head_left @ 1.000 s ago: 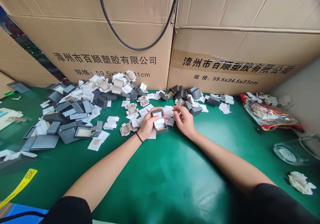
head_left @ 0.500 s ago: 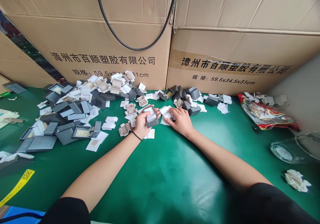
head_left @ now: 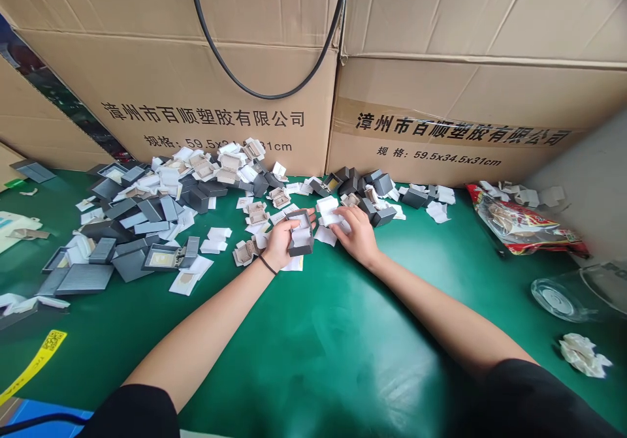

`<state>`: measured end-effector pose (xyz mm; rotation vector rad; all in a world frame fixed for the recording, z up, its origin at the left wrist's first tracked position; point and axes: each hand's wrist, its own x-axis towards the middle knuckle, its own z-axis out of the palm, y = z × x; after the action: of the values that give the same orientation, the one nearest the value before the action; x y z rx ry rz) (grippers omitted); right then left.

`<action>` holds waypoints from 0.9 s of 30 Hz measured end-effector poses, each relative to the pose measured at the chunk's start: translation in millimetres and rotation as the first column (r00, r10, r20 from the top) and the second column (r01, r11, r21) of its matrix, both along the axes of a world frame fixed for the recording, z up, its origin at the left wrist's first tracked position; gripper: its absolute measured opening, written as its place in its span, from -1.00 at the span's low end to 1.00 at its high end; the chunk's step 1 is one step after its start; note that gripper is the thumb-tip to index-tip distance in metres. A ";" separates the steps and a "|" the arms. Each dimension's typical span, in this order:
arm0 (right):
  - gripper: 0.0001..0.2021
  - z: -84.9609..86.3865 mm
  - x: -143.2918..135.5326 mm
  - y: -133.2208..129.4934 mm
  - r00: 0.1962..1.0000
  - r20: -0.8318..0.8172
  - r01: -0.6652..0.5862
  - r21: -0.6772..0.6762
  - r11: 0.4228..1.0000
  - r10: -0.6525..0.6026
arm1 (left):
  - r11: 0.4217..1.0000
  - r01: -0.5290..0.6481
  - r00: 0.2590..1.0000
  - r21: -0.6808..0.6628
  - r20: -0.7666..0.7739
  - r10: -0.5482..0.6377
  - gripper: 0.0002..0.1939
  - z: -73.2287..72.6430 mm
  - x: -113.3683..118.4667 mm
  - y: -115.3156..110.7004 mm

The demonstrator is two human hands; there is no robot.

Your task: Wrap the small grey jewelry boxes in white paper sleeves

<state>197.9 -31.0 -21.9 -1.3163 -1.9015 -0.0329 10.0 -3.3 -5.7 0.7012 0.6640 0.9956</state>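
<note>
My left hand [head_left: 279, 242] is wrapped round a small grey box [head_left: 300, 247], tilted so that its white inside faces up. Just to its right, my right hand [head_left: 357, 234] pinches a folded white paper insert [head_left: 327, 209] between thumb and fingers, a little above the table. A flat white paper piece [head_left: 325, 235] lies beneath the right fingertips. Left of the left hand sits an unfolded cardboard insert [head_left: 243, 252], brownish on its inner side. Another white slip [head_left: 294, 263] lies partly hidden under the grey box.
A big heap of grey boxes [head_left: 128, 217] and white inserts spreads over the green table [head_left: 313, 353] at left. More grey boxes [head_left: 375, 196] stand behind my right hand. Cartons [head_left: 220, 79] wall the back. A red snack bag [head_left: 529, 226], glass jar [head_left: 558, 297] and crumpled tissue [head_left: 582, 354] are at right.
My right hand has lifted the white paper insert slightly off the table. The grey box in my left hand has turned and tipped a little, now showing more of its inside.
</note>
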 end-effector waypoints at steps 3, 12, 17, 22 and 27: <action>-0.76 1.4 -1.7 -1.3 0.997 -0.030 -0.070 0.002 0.998 0.070 | 0.997 0.064 0.998 -0.039 -0.018 -0.065 -0.66 1.7 -1.7 -1.0; -0.75 4.9 -4.7 -5.4 0.980 -0.114 -0.166 -0.025 0.986 0.162 | 0.990 0.138 0.990 0.009 0.017 -0.138 -0.72 0.2 -2.2 -5.6; -0.76 10.5 -7.8 -9.1 0.972 -0.147 -0.193 -0.033 0.981 0.186 | 0.982 0.185 0.983 0.043 -0.012 -0.185 -0.65 1.3 -3.2 -5.3; -0.69 7.4 -9.1 -9.1 0.981 -0.127 -0.153 -0.058 0.986 0.145 | 0.977 0.180 0.984 0.115 -0.025 -0.179 -0.59 1.1 -3.5 -7.3; -0.61 -0.6 -7.5 -5.3 0.985 -0.159 -0.071 -0.031 0.997 0.065 | 0.966 0.202 0.979 0.164 -0.054 -0.195 -0.58 1.4 -3.6 -10.6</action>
<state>190.4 -36.3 -22.6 -1.2394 -1.8178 0.1384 6.4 -13.9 -4.3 0.9198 0.5339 0.8610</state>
